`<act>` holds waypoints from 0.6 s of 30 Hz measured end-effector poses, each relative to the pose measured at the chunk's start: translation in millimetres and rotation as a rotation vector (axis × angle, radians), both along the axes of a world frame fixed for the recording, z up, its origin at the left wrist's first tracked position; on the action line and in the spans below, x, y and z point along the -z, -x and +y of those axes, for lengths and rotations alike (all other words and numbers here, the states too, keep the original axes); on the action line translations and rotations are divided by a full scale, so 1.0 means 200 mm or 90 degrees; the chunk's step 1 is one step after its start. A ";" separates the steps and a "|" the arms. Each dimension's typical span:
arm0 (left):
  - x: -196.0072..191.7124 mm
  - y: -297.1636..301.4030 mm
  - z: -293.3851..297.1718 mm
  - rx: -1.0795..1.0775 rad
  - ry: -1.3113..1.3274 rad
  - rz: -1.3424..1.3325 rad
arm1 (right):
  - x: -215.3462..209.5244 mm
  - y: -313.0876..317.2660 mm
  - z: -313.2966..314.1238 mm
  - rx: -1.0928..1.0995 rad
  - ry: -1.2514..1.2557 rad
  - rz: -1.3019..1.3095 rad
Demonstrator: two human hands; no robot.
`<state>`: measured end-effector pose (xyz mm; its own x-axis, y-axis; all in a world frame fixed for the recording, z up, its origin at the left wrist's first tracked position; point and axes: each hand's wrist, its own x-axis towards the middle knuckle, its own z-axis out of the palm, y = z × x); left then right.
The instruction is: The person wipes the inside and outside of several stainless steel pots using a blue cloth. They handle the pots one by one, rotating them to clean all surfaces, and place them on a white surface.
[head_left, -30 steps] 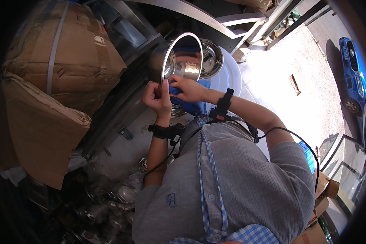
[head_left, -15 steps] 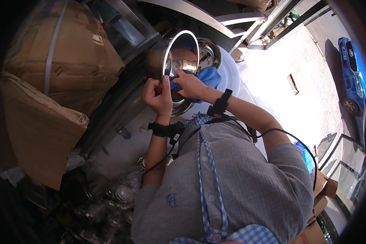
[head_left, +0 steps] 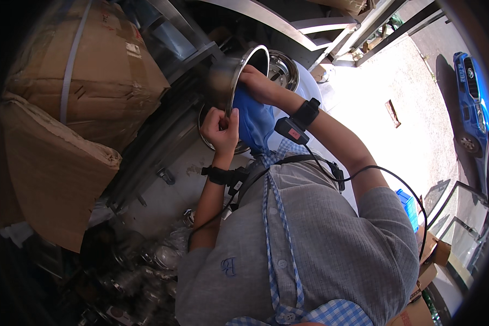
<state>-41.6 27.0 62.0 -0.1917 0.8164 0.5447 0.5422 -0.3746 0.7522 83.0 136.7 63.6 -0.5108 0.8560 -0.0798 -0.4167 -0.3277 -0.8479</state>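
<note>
A shiny metal bowl [head_left: 221, 81] is held up on its side, its opening turned toward the right. My left hand [head_left: 221, 130] is closed on the lower part of its rim, thumb pressed against the edge. My right hand [head_left: 257, 86] reaches into the opening, and its fingertips are hidden there. A blue cloth [head_left: 255, 120] hangs down from this hand, partly inside the bowl. Behind stands another shiny metal bowl [head_left: 286, 69] on a round white surface [head_left: 314, 93]. More polished metal rim shows below my left hand.
Large cardboard boxes [head_left: 92, 76] fill the left side. Metal frame bars [head_left: 266, 19] cross the top. Plastic-wrapped metalware [head_left: 163, 255] lies at lower left. A caster wheel [head_left: 165, 175] is on the floor. At right are a blue crate [head_left: 407, 209] and a parked blue car [head_left: 472, 98].
My right hand has moved up and deeper into the bowl, with the cloth now hanging lower. The bowl has turned and shifted slightly right, along with my left hand.
</note>
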 end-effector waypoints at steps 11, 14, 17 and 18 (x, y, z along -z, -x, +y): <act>0.12 0.03 0.04 0.001 0.054 -0.075 | -0.01 -0.02 -0.10 -0.049 0.148 0.068; 0.08 0.00 0.06 -0.015 0.052 -0.117 | 0.05 -0.01 -0.15 -0.137 -0.033 -0.165; 0.02 -0.01 0.08 -0.011 0.046 -0.127 | 0.27 0.04 -0.20 -0.130 -0.343 -0.272; 0.01 0.00 0.09 -0.010 0.044 -0.129 | 0.29 0.05 -0.23 -0.142 -0.385 -0.288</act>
<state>-41.8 45.1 59.7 -0.3048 0.8467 0.4362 0.3834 -0.3101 0.8699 72.7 91.1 5.1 -0.7043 0.6986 0.1263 0.0328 0.2097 -0.9772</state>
